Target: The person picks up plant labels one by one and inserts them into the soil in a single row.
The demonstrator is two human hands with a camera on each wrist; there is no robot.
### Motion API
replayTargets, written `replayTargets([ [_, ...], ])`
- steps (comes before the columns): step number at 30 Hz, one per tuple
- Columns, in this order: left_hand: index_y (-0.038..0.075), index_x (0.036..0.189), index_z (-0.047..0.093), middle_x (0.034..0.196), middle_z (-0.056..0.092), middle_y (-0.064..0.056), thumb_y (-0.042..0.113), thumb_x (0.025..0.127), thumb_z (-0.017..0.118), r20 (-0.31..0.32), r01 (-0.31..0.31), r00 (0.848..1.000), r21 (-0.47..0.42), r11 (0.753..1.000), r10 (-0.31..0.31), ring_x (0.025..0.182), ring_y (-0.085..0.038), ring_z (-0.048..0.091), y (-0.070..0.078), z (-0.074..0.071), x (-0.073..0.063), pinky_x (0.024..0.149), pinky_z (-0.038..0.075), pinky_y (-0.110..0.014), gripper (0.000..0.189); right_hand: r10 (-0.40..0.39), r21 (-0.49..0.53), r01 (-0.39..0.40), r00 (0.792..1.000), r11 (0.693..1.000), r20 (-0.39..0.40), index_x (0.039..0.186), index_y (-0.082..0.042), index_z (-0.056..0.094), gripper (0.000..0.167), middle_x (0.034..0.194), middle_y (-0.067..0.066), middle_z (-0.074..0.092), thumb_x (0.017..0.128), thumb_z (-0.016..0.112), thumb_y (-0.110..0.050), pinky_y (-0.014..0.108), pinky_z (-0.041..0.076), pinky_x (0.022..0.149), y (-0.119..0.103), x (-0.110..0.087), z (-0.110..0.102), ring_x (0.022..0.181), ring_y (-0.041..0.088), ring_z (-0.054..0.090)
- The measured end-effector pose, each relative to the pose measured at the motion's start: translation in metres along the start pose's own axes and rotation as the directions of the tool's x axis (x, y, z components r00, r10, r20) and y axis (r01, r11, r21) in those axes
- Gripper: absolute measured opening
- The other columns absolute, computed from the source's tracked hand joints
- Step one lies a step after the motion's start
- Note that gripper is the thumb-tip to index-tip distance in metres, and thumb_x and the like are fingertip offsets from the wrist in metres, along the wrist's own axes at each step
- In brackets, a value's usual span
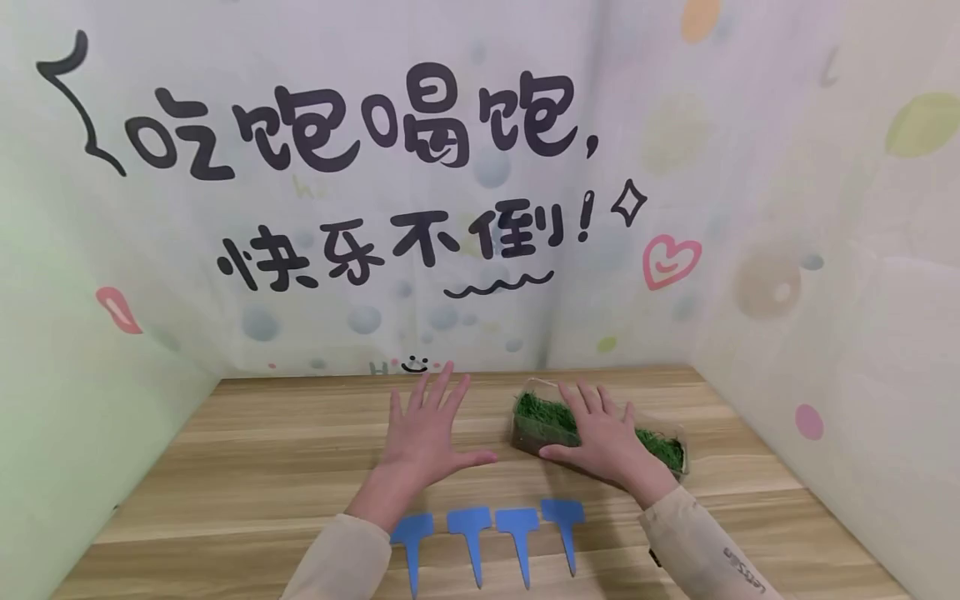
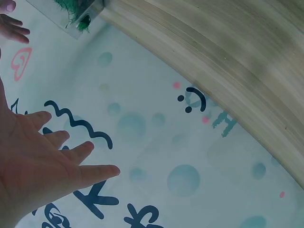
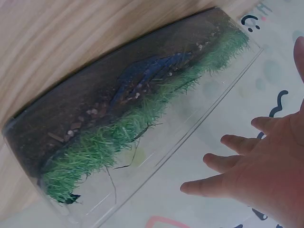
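Left hand (image 1: 426, 432), right hand (image 1: 602, 437): fingers spread, holding nothing. Likely pre-pick; blue tags (image 1: 517, 523), well off desk's (image 1: 285, 425) far edge, would need pinching.

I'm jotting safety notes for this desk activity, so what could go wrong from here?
Judging by the head view, two risks:
1. The right hand overlaps the clear container in view, so a careless sweep might knock it and disturb the grass.
2. The left sleeve appears right by the leftmost blue tag; drawing that arm back low might drag the tag out of the row.
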State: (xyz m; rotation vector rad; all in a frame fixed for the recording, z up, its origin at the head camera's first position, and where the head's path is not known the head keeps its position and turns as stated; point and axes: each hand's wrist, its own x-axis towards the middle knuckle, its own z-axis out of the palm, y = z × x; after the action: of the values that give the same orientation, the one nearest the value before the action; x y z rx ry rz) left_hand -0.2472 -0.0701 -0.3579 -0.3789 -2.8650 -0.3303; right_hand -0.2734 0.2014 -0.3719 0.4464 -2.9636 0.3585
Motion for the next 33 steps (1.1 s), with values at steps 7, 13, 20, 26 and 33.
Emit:
replayTargets([
  [7, 0.027, 0.158, 0.029, 0.17, 0.011, -0.002, 0.083, 0.071, 0.064, -0.003, -0.008, 1.0, -0.005, 1.0, 0.008, 0.155, -0.036, 0.014, -0.004, 0.002, -0.001, 0.118, 0.014, -0.072, 0.109, 0.022, 0.003, -0.022, 0.999, 1.0, -0.048, 0.157, -0.011, 0.029, 0.1, 0.16, 0.026, 0.028, 0.083, 0.07, -0.063, 0.082, 0.012, 0.109, 0.009, -0.003, -0.001, 0.146, 0.055, 0.023],
  [13, 0.025, 0.156, 0.034, 0.169, 0.013, -0.002, 0.082, 0.071, 0.064, 0.004, 0.012, 1.0, -0.028, 1.0, -0.012, 0.153, -0.037, 0.021, -0.008, 0.003, -0.004, 0.118, 0.015, -0.072, 0.107, 0.077, 0.002, -0.077, 0.992, 0.997, -0.102, 0.154, 0.0, 0.031, 0.097, 0.153, 0.034, 0.035, 0.085, 0.071, -0.056, 0.074, 0.028, 0.109, 0.02, -0.005, -0.006, 0.139, 0.056, 0.033],
  [20, 0.023, 0.155, 0.038, 0.169, 0.014, -0.003, 0.081, 0.072, 0.065, 0.0, 0.019, 1.0, -0.048, 0.999, -0.019, 0.153, -0.038, 0.021, -0.013, 0.006, -0.008, 0.117, 0.016, -0.072, 0.105, 0.242, 0.035, -0.24, 0.968, 0.97, -0.069, 0.151, 0.012, 0.024, 0.103, 0.151, 0.043, 0.026, 0.089, 0.066, -0.058, 0.068, 0.038, 0.106, 0.035, -0.01, -0.013, 0.138, 0.059, 0.029],
  [26, 0.023, 0.156, 0.036, 0.169, 0.012, -0.003, 0.08, 0.073, 0.066, 0.016, 0.023, 1.0, -0.05, 0.998, -0.022, 0.153, -0.038, 0.02, -0.016, 0.009, -0.009, 0.117, 0.015, -0.072, 0.105, 0.251, 0.008, -0.251, 0.966, 0.968, -0.067, 0.15, 0.017, 0.019, 0.119, 0.15, 0.045, 0.025, 0.08, 0.072, -0.064, 0.068, 0.022, 0.116, 0.053, -0.019, -0.014, 0.138, 0.062, 0.023],
  [33, 0.023, 0.155, 0.037, 0.169, 0.012, -0.002, 0.081, 0.073, 0.064, 0.034, 0.043, 0.999, -0.027, 0.999, -0.042, 0.153, -0.037, 0.02, -0.02, 0.012, -0.01, 0.118, 0.016, -0.071, 0.104, 0.347, 0.065, -0.35, 0.937, 0.935, 0.048, 0.149, 0.022, 0.002, 0.127, 0.149, 0.052, 0.01, 0.084, 0.066, -0.067, 0.071, 0.023, 0.113, 0.072, -0.029, -0.019, 0.136, 0.067, 0.016],
])
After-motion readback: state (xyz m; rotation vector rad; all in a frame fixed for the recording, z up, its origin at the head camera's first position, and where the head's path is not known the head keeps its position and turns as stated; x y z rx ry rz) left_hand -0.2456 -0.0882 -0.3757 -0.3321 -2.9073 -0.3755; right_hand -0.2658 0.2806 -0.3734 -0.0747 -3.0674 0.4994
